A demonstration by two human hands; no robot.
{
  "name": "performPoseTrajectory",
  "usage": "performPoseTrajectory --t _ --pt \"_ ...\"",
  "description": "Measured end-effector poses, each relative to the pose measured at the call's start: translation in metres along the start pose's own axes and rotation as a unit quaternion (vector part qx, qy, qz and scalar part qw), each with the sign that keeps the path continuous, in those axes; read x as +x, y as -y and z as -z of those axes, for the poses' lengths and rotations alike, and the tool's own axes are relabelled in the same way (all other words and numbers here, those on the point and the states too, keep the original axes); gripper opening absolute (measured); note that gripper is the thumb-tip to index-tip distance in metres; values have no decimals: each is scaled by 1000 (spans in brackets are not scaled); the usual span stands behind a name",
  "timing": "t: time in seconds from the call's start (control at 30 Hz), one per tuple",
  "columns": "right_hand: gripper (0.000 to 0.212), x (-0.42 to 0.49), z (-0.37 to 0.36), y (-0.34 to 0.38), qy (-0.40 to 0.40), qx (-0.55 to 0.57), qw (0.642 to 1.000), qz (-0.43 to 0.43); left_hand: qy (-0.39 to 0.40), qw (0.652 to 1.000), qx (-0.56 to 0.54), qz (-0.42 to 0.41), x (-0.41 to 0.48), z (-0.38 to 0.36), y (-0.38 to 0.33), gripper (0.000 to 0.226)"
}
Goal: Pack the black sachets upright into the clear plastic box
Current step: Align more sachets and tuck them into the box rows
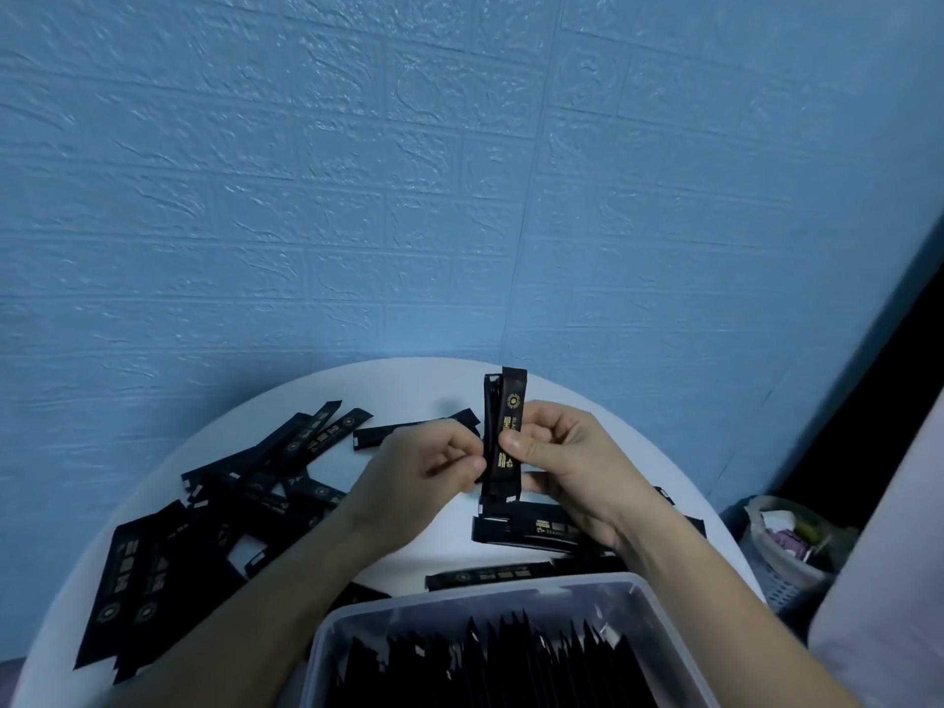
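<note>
The left hand and right hand pinch a few sachets upright above the table's middle, fingers curled round them; square the ends flush, then lower them into the box at the near edge

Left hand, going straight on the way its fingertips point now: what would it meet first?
The upright sachet bundle gripped by the right hand. The left hand points right, its fingertips at the bundle's edge; whether they touch it is unclear.
</note>
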State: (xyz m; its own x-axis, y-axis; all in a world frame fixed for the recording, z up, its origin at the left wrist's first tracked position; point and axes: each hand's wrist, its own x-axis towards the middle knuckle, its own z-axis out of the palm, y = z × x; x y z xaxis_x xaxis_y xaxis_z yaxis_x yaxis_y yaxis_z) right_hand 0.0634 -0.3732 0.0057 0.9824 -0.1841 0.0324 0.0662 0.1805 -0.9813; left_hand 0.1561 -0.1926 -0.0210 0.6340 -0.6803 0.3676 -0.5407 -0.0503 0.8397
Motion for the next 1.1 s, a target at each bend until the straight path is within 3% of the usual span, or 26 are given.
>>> performPoseTrajectory --t 0.1,0.27,0.4,0.57,0.67,0.73,0.87,1.1 --pt "14 -9 2 13 -29 -20 999 16 25 999 10 19 3 7 -9 14" --pt "6 -44 33 24 -99 -41 994 28 98 988 123 3 14 4 -13 11" --pt "6 -76 49 20 -122 -51 991 12 185 963 198 -2 28 -19 -22 13" --pt "16 -97 58 8 -131 -47 990 1 290 919 265 -3 47 -35 -22 32" --pt "6 -103 53 4 -131 -34 991 3 330 893 305 -11 49 -40 -22 34" --pt "20 -104 52 2 -135 -26 990 12 334 887 318 -13 50 -42 -22 31" --pt "26 -105 47 2 -129 -14 991 16 324 889 324 -6 50 -35 -22 25" --pt "34 -110 38 30 -125 -85 987 57 224 929 291 41 40 -3 -34 19"
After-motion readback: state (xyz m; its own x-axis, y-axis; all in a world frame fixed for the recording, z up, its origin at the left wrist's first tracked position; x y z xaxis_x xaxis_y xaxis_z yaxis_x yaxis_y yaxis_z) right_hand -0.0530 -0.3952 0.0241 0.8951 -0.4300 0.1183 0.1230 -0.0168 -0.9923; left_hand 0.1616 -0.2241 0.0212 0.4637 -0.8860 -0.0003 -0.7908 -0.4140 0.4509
